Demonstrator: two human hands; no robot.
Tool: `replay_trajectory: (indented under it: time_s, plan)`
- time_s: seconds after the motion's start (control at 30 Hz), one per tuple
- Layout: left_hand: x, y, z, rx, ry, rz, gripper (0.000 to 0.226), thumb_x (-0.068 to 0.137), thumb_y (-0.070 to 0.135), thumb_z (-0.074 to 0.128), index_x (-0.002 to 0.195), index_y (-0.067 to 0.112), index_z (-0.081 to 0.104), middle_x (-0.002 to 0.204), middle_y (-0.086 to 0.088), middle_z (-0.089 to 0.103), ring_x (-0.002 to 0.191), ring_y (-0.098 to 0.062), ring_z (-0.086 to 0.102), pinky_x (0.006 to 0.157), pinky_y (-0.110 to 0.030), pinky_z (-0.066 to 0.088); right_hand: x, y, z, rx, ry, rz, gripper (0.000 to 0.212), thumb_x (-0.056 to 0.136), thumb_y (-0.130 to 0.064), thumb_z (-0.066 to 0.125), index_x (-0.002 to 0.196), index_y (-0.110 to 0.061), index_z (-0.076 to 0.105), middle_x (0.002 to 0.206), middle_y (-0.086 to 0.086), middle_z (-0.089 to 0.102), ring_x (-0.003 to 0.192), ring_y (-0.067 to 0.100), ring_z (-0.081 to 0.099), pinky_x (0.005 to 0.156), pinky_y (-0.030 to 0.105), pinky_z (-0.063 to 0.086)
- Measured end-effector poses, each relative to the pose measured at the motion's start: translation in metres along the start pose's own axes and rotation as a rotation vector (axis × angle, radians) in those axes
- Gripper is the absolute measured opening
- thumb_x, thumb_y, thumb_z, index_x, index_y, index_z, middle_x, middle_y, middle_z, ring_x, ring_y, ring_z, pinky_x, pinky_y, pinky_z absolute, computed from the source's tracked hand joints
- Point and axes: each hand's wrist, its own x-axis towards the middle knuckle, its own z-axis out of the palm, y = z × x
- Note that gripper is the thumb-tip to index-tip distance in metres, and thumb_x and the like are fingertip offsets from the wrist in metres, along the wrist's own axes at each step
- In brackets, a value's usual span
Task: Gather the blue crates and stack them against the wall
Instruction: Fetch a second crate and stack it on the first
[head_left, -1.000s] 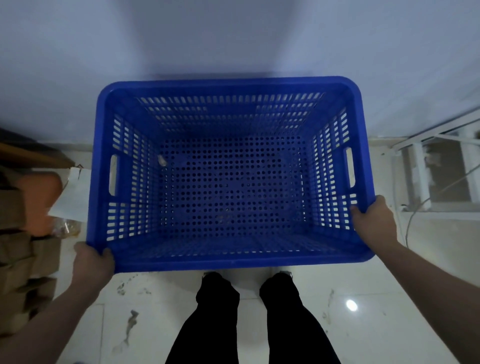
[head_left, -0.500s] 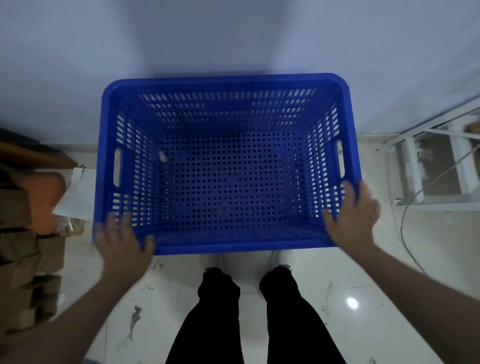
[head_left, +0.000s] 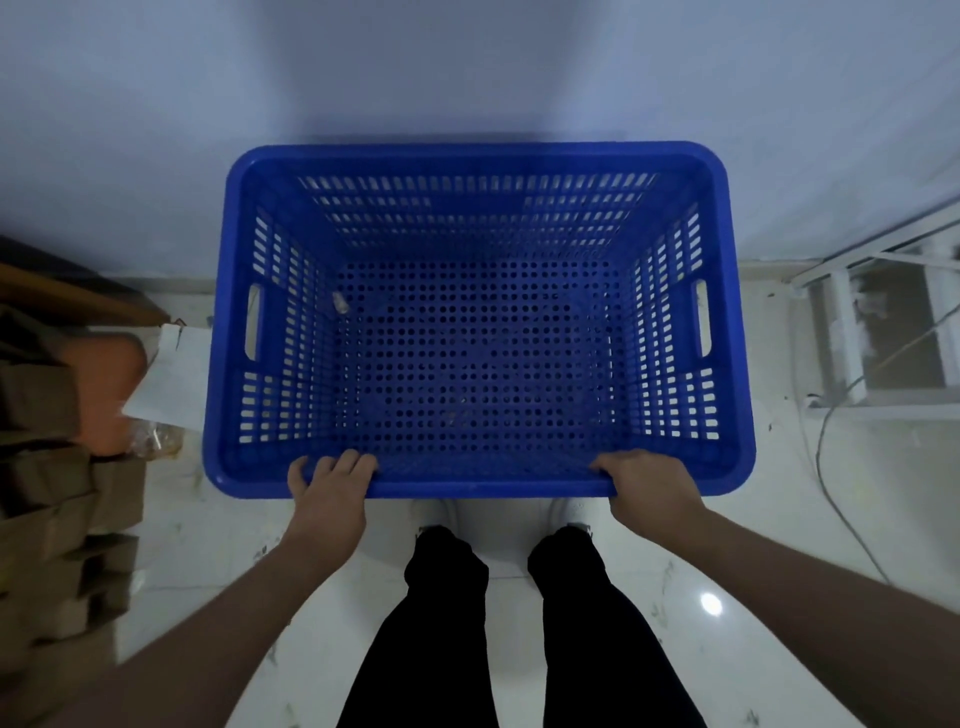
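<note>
The blue crate (head_left: 478, 322) sits at twelve o'clock, its far side against the wall (head_left: 467, 67). The left hand (head_left: 330, 488) at seven and the right hand (head_left: 652, 486) at five curl over its near rim, gripping. Placement seems underway; next likely means squaring it flush.
</note>
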Motion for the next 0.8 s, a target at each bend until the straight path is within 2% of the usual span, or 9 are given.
replay_trajectory:
  time_s: [0.27, 0.33, 0.43, 0.5, 0.57, 0.63, 0.7, 0.73, 0.8]
  plan:
    - [-0.003, -0.002, 0.004, -0.035, 0.040, 0.004, 0.040, 0.077, 0.001, 0.051, 0.112, 0.020, 0.055, 0.110, 0.001, 0.053, 0.112, -0.025, 0.049, 0.112, -0.055, 0.007, 0.001, -0.004, 0.000, -0.033, -0.041, 0.003, 0.035, 0.087, -0.015, 0.050, 0.119, -0.027, 0.057, 0.110, -0.005, 0.065, 0.101, 0.016, 0.058, 0.070, 0.029, 0.041]
    - [-0.003, -0.002, -0.010, -0.045, -0.136, 0.019, 0.034, 0.085, 0.020, 0.050, 0.119, 0.022, 0.048, 0.119, 0.001, 0.048, 0.121, -0.025, 0.044, 0.115, -0.056, 0.007, 0.001, -0.005, -0.005, -0.073, -0.112, -0.015, 0.037, 0.087, -0.016, 0.050, 0.123, -0.025, 0.054, 0.117, -0.001, 0.061, 0.107, 0.020, 0.055, 0.080, 0.031, 0.041]
    - [-0.001, 0.006, -0.053, 0.010, -0.455, -0.006, 0.067, 0.086, 0.051, 0.045, 0.143, 0.023, 0.024, 0.145, -0.004, 0.030, 0.138, -0.029, 0.029, 0.117, -0.052, 0.007, -0.003, -0.008, -0.017, -0.020, -0.209, 0.051, 0.056, 0.081, -0.029, 0.058, 0.134, -0.023, 0.045, 0.130, 0.005, 0.053, 0.123, 0.027, 0.047, 0.109, 0.039, 0.031]
    - [-0.002, 0.017, -0.089, -0.161, -0.484, -0.030, 0.080, 0.088, 0.052, 0.046, 0.151, 0.019, 0.010, 0.156, -0.008, 0.018, 0.140, -0.032, 0.028, 0.116, -0.049, 0.018, -0.013, -0.013, -0.041, 0.211, -0.208, 0.123, 0.064, 0.076, -0.039, 0.062, 0.136, -0.023, 0.046, 0.133, 0.004, 0.053, 0.127, 0.026, 0.047, 0.112, 0.040, 0.030]
    - [-0.005, 0.035, -0.125, -0.341, -0.409, 0.013, 0.072, 0.093, 0.041, 0.049, 0.150, 0.015, 0.013, 0.156, -0.012, 0.021, 0.129, -0.030, 0.044, 0.104, -0.042, 0.039, -0.033, -0.017, -0.077, 0.359, -0.139, 0.142, 0.055, 0.084, -0.042, 0.060, 0.133, -0.020, 0.051, 0.133, 0.005, 0.057, 0.125, 0.026, 0.052, 0.106, 0.038, 0.039]
    - [-0.002, 0.062, -0.164, -0.318, -0.284, 0.131, 0.046, 0.097, 0.030, 0.048, 0.137, 0.012, 0.035, 0.143, -0.014, 0.039, 0.111, -0.025, 0.054, 0.090, -0.035, 0.046, -0.056, -0.013, -0.118, 0.461, -0.020, 0.212, 0.034, 0.092, -0.038, 0.054, 0.115, -0.015, 0.062, 0.117, 0.009, 0.066, 0.112, 0.027, 0.060, 0.093, 0.035, 0.047]
    - [0.003, 0.092, -0.202, -0.295, -0.167, 0.243, 0.011, 0.099, 0.025, 0.046, 0.098, 0.015, 0.050, 0.108, -0.011, 0.055, 0.084, -0.023, 0.053, 0.081, -0.039, 0.047, -0.079, -0.006, -0.157, 0.515, 0.134, 0.286, 0.033, 0.096, -0.037, 0.049, 0.083, -0.010, 0.062, 0.087, 0.012, 0.065, 0.088, 0.030, 0.062, 0.072, 0.032, 0.044]
    - [0.001, 0.110, -0.220, -0.305, -0.112, 0.311, 0.020, 0.100, 0.025, 0.044, 0.083, 0.015, 0.048, 0.091, -0.009, 0.055, 0.073, -0.023, 0.049, 0.076, -0.040, 0.045, -0.095, -0.004, -0.172, 0.554, 0.222, 0.348, 0.037, 0.097, -0.037, 0.047, 0.075, -0.009, 0.058, 0.078, 0.013, 0.060, 0.078, 0.030, 0.058, 0.066, 0.032, 0.040]
    - [-0.003, 0.144, -0.252, -0.345, -0.046, 0.471, 0.034, 0.101, 0.029, 0.040, 0.075, 0.010, 0.049, 0.078, -0.008, 0.056, 0.067, -0.024, 0.049, 0.071, -0.038, 0.042, -0.130, -0.002, -0.190, 0.662, 0.407, 0.489, 0.036, 0.097, -0.033, 0.047, 0.076, -0.006, 0.057, 0.077, 0.014, 0.059, 0.076, 0.029, 0.056, 0.064, 0.032, 0.038]
